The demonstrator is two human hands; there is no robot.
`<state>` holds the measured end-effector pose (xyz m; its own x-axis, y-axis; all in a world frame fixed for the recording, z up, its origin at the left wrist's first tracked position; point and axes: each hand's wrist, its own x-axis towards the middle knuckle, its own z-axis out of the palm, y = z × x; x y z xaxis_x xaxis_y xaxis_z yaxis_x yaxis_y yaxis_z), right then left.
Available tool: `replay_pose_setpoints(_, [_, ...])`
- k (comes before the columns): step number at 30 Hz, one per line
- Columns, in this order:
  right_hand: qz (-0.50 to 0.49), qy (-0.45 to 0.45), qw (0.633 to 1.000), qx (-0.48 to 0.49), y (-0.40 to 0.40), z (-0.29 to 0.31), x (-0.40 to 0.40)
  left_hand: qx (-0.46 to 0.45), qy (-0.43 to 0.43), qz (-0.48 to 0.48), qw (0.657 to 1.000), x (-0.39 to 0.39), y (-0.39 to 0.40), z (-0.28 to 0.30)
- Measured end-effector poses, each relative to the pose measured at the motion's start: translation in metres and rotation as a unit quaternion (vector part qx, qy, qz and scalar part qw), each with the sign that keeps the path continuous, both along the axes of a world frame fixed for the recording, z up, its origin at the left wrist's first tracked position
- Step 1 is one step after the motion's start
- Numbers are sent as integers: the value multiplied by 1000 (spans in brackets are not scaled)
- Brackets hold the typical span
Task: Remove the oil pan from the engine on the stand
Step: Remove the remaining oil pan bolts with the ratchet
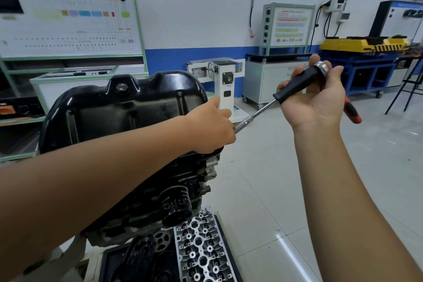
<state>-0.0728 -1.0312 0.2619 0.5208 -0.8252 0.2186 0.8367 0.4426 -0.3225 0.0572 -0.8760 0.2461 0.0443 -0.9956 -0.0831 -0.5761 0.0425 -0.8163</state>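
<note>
The oil pan sits bolted on top of the engine. At its right rim, the left hand steadies the driver; its fingers are hidden. Right of the pan, the right hand curls round the handle. A tilted shaft could slip off the bolt.

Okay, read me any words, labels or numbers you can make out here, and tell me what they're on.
None can be read.
Oil filter: white lettering, too blurred.
Left wall board: printed diagram text, too blurred.
Small panel at the back: coloured text rows, too small.
Oil pan: no lettering visible.
</note>
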Motion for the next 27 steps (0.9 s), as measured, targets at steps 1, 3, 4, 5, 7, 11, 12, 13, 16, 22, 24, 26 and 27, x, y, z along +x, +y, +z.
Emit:
replay_pose_setpoints(1, [2,-2,1000,2,1,1,-1,0,1,5,1000,-1,0,0])
replay_pose_setpoints(3, [2,1,1000,2,2,2,-2,-4,-9,11,1000,-2,0,0])
replay_pose_setpoints(4, [0,5,1000,2,3,2,-2,-6,-13,15,1000,-3,0,-1])
replay_pose_setpoints(5, [-4,9,1000,1,4,3,-2,-8,-16,21,1000,-5,-1,-2])
replay_pose_setpoints(7, [-8,8,1000,0,4,4,-4,-16,-11,33,999,-6,-2,0])
replay_pose_setpoints(11, [-6,0,1000,-28,6,5,0,-82,72,42,993,12,8,29])
replay_pose_setpoints(12, [-6,8,999,-44,10,5,3,-95,104,43,989,17,12,36])
replay_pose_setpoints(13, [-4,16,998,-60,15,5,8,-102,146,42,983,20,14,40])
replay_pose_setpoints(16, [15,32,994,-105,33,7,24,-125,280,51,951,19,12,42])
replay_pose_setpoints(22, [-24,82,977,-197,59,12,47,-227,494,72,836,15,2,55])
replay_pose_setpoints(24, [-28,92,973,-210,64,14,50,-257,477,72,838,14,0,53])
replay_pose_setpoints(26, [-23,92,974,-208,67,16,50,-289,463,71,835,13,-2,49])
replay_pose_setpoints(27, [-22,89,974,-205,67,17,50,-301,460,73,833,12,-2,48])
